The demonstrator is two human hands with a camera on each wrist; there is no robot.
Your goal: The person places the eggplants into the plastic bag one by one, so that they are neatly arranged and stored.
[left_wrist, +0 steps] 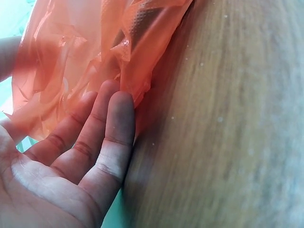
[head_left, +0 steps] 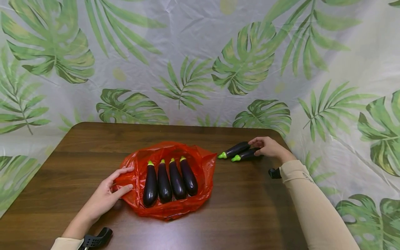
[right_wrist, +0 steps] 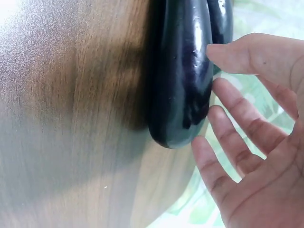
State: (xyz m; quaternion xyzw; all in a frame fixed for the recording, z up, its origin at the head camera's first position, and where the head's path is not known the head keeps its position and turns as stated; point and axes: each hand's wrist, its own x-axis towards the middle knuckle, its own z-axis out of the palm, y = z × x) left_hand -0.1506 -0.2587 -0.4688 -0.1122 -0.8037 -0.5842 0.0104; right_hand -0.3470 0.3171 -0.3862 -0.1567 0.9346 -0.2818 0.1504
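Note:
A red plastic bag (head_left: 170,213) lies spread on the table with its mouth open. Several dark purple eggplants (head_left: 150,185) with green caps lie side by side in it. My left hand (head_left: 104,196) touches the bag's left edge, thumb and fingers spread apart; in the left wrist view its fingers (left_wrist: 121,118) rest against the film. Two more eggplants (head_left: 234,150) lie to the right of the bag, caps toward it. My right hand (head_left: 268,147) is at their rounded ends. In the right wrist view its loosely bent fingers are beside the nearer eggplant (right_wrist: 183,80), without a grip around it.
The brown wooden table (head_left: 237,215) has rounded far corners. Behind it hangs a pale cloth (head_left: 193,45) printed with green leaves, which continues down the right side. A dark wrist mount (head_left: 98,239) sits on the left wrist.

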